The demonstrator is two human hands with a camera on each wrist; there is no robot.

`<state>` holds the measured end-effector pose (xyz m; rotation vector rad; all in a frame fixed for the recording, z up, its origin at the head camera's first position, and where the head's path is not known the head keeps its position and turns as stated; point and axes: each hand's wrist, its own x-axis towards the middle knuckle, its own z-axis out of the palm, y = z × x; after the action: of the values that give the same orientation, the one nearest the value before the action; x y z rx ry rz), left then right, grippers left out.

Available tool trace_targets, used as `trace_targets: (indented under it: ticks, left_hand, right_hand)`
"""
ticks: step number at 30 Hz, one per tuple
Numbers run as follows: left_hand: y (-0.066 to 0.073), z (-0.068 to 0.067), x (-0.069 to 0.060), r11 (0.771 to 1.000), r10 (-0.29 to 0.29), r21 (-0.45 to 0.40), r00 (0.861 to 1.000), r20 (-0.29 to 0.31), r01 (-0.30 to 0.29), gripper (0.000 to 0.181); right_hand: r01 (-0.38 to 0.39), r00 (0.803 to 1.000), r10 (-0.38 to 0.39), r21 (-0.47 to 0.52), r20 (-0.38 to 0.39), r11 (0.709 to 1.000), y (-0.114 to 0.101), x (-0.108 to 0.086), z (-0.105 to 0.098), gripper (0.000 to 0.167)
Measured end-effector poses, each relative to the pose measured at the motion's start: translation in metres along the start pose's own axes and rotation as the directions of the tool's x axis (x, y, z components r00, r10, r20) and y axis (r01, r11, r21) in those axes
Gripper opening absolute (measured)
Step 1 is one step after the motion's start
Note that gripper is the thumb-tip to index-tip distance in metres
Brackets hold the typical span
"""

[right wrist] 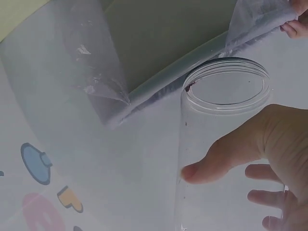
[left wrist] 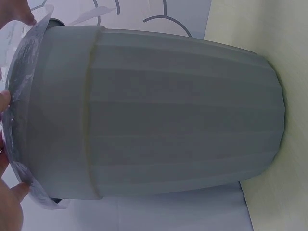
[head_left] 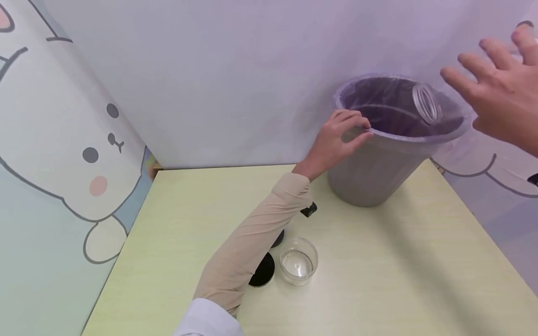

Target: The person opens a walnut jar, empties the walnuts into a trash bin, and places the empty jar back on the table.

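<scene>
My left hand [head_left: 338,135] pinches the near rim of a grey trash bin [head_left: 370,172] between thumb and fingers, over its clear plastic liner [left wrist: 29,72]. My right hand [right wrist: 269,144] holds a clear, lidless jar [right wrist: 211,130], its thumb across the near side and fingers behind. In the head view the jar's threaded mouth [head_left: 426,102] tilts down over the bin's right side. Dark specks cling near that mouth in the right wrist view. The bin's floor is hidden.
On the pale wooden table [head_left: 189,210] stands another clear jar [head_left: 298,261], without a lid. Beside it are black round lids [head_left: 264,270], partly covered by my left forearm. A wall [head_left: 231,70] rises behind the table; cartoon-printed walls flank it.
</scene>
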<state>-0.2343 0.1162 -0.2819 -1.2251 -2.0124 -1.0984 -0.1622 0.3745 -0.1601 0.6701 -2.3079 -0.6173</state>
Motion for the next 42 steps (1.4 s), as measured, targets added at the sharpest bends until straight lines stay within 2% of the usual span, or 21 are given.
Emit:
trace_targets:
  ticks: [3,6,8,12,16,21,25,28,31,34,36,37,40,42]
  left_hand:
    - [-0.001,0.0,0.0,1.0,-0.006,-0.006,1.0,0.005,0.006,0.016]
    - [-0.003,-0.001,-0.001,1.0,-0.018,-0.011,1.0,0.012,0.018,0.016]
    - [-0.003,-0.001,-0.001,1.0,-0.027,-0.01,1.0,0.017,0.027,0.016]
    - [-0.005,-0.002,0.0,0.999,-0.038,-0.008,0.999,0.023,0.038,0.016]
    - [-0.007,-0.002,0.002,0.999,-0.036,-0.002,0.999,0.026,0.036,0.017]
    - [-0.009,-0.004,0.003,0.999,-0.041,0.001,0.999,0.036,0.041,0.017]
    - [-0.01,-0.005,0.002,0.999,-0.053,0.002,0.998,0.037,0.053,0.017]
    - [-0.012,-0.007,0.001,0.998,-0.058,0.007,0.998,0.031,0.058,0.017]
    - [-0.014,-0.009,0.001,0.998,-0.057,0.012,0.998,0.029,0.057,0.017]
    - [-0.016,-0.01,0.002,0.999,-0.042,0.02,0.999,0.022,0.042,0.017]
    - [-0.017,-0.011,0.002,0.999,-0.03,0.02,0.999,0.017,0.03,0.017]
    - [-0.017,-0.012,0.002,1.0,-0.023,0.02,1.0,0.015,0.023,0.017]
    - [-0.019,-0.013,0.002,1.0,-0.019,0.021,1.0,0.019,0.019,0.015]
    - [-0.019,-0.014,0.002,0.999,-0.033,0.022,0.999,0.032,0.032,0.014]
  right_hand:
    - [-0.022,1.0,0.022,0.027,0.007,0.999,0.0,-0.001,0.001,0.121]
    - [-0.049,0.999,0.05,0.092,-0.016,0.995,0.004,-0.004,0.005,0.118]
    - [-0.067,0.996,0.077,0.157,-0.052,0.985,0.007,-0.007,0.009,0.114]
    - [-0.149,0.985,0.166,0.236,-0.053,0.96,0.011,-0.011,0.013,0.106]
    - [-0.201,0.976,0.216,0.257,-0.029,0.945,0.013,-0.011,0.014,0.103]
    - [-0.131,0.99,0.14,0.207,-0.028,0.97,0.014,-0.006,0.015,0.11]
    - [-0.048,0.999,0.047,0.091,0.006,0.995,0.007,0.001,0.015,0.111]
    - [0.051,0.998,-0.05,0.035,-0.033,0.998,0.001,0.007,0.016,0.094]
    - [0.117,0.992,-0.117,0.009,-0.056,0.993,-0.006,0.012,0.018,0.084]
    - [0.117,0.993,-0.117,-0.009,-0.014,0.993,-0.012,0.015,0.021,0.085]
    - [0.115,0.993,-0.115,0.004,-0.018,0.993,-0.012,0.017,0.022,0.087]
    - [0.114,0.993,-0.114,0.008,-0.025,0.993,-0.011,0.018,0.023,0.089]
    - [0.13,0.987,-0.122,0.079,-0.107,0.988,-0.006,0.018,0.024,0.092]
    - [0.116,0.988,-0.101,0.124,-0.117,0.986,-0.002,0.017,0.025,0.098]
